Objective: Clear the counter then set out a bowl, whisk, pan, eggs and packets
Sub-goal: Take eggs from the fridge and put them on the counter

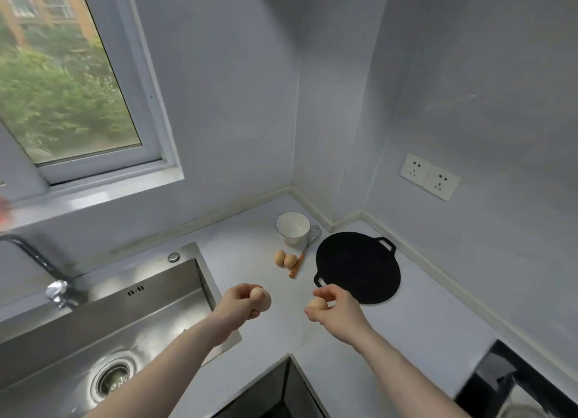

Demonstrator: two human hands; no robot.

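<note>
A white bowl (292,228) stands near the counter's back corner. A whisk (305,251) with an orange handle lies beside it, and a flat black pan (356,267) with two handles lies to the right. Two brown eggs (285,259) rest on the counter left of the whisk. My left hand (242,305) holds a brown egg (264,299) above the counter. My right hand (333,311) pinches another egg (318,304) in its fingertips. No packets are in view.
A steel sink (103,333) with a drain and a dark tap (37,261) fills the left. The pale counter (422,317) runs into a wall corner. Two wall sockets (430,177) sit at right. A dark hob edge (513,380) shows at lower right.
</note>
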